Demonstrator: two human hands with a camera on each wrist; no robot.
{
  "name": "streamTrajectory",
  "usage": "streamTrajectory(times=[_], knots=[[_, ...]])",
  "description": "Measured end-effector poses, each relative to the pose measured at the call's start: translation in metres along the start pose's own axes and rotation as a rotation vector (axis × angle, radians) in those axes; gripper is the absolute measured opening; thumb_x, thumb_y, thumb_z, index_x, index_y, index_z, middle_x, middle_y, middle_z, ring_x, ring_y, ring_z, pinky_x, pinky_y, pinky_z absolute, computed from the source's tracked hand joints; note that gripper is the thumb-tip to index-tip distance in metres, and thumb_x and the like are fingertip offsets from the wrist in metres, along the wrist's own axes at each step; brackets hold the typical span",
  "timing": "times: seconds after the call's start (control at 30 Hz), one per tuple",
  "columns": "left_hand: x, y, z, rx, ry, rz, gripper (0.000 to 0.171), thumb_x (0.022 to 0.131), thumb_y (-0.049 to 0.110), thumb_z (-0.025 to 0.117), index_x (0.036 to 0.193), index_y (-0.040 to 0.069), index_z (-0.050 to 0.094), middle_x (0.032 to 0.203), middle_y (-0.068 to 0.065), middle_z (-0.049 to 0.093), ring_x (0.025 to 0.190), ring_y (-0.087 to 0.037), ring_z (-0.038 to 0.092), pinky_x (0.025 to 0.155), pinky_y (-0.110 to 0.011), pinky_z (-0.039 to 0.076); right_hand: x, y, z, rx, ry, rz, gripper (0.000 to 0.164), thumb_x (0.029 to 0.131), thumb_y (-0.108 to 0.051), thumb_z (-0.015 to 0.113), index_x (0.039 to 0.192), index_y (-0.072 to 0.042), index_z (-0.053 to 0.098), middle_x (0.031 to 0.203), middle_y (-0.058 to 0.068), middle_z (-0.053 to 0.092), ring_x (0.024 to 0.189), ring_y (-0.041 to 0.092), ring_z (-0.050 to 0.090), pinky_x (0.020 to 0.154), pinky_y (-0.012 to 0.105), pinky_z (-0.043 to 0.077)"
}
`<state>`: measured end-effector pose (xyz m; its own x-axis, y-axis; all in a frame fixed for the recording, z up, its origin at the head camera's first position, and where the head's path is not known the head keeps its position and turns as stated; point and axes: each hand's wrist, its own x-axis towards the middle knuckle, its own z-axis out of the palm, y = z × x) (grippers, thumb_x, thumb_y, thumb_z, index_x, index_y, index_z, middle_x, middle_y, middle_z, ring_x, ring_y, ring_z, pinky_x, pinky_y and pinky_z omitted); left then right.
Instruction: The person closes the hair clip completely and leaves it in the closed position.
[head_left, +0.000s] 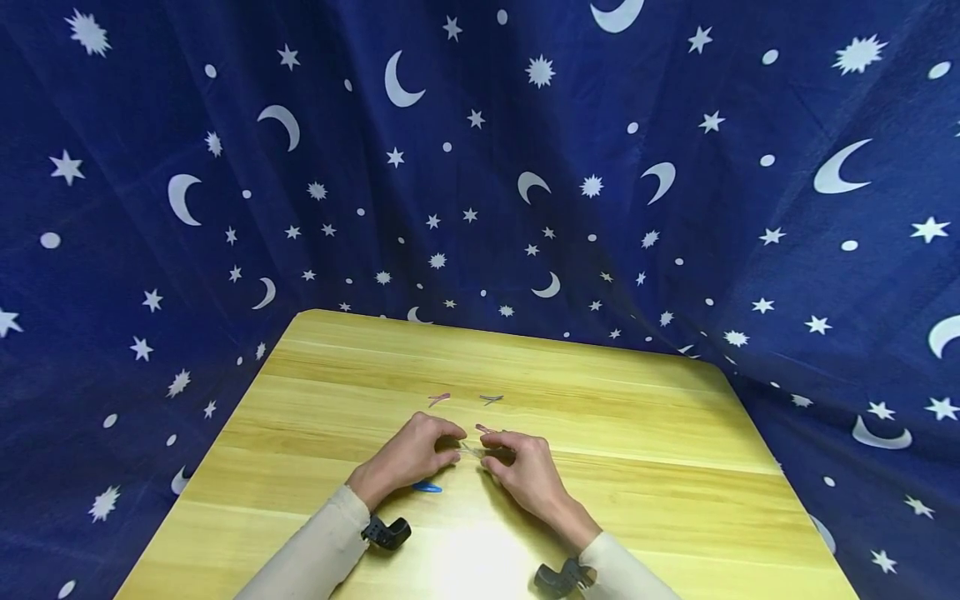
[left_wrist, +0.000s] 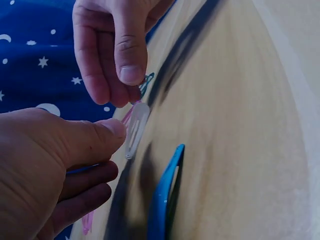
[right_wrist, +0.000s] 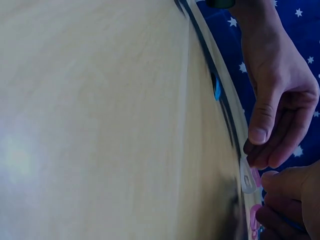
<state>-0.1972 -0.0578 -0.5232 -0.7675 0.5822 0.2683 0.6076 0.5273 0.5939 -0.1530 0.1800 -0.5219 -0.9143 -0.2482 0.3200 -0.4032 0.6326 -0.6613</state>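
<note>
A pale, see-through snap hair clip (left_wrist: 136, 131) is held between the two hands, just above the table. My left hand (head_left: 413, 454) pinches one end; in the left wrist view its thumb tip (left_wrist: 117, 128) overlaps the clip's edge. The fingertips of my right hand (head_left: 528, 473) are at the other end and seem to pinch it, though the contact is partly hidden. A blue hair clip (head_left: 427, 487) lies beside the left wrist. Just behind the right fingers is a pink hair clip (head_left: 484, 428), partly covered by them.
Farther back on the wooden table (head_left: 637, 417) lie another pink hair clip (head_left: 439, 399) and a dark greyish one (head_left: 491, 399). A dark blue curtain with moons and stars (head_left: 465, 167) hangs behind the table. Black wrist mounts (head_left: 387, 532) sit on both forearms.
</note>
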Motion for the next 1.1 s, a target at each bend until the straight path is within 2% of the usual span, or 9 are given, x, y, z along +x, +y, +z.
streamTrajectory(times=[0.5,0.73,1.1], knots=[[0.003,-0.001,0.009,0.088,0.015,0.05,0.018,0.095,0.009,0.086,0.112,0.008,0.085,0.109,-0.004,0.085,0.103,-0.016,0.079,0.095,-0.037,0.065,0.002,0.003,0.009,0.002,-0.005,0.003,0.023,0.089,-0.002,0.089,0.11,-0.006,0.084,0.11,0.006,0.085,0.106,0.023,0.082,0.094,0.04,0.066],[0.002,-0.001,0.013,0.106,0.032,0.054,0.011,0.096,0.009,0.086,0.106,0.01,0.086,0.104,-0.001,0.085,0.096,-0.01,0.078,0.085,-0.03,0.065,0.004,0.003,0.01,0.006,-0.016,-0.002,0.021,0.089,0.0,0.088,0.109,-0.005,0.084,0.107,0.008,0.085,0.102,0.023,0.082,0.09,0.036,0.066],[0.003,-0.002,0.016,0.118,0.048,0.059,0.007,0.095,0.007,0.085,0.101,0.012,0.086,0.099,0.0,0.085,0.09,-0.008,0.077,0.079,-0.025,0.063,0.007,0.008,0.015,-0.038,0.002,-0.041,0.016,0.09,0.003,0.086,0.101,-0.008,0.084,0.101,0.005,0.085,0.102,0.022,0.082,0.087,0.033,0.067]])
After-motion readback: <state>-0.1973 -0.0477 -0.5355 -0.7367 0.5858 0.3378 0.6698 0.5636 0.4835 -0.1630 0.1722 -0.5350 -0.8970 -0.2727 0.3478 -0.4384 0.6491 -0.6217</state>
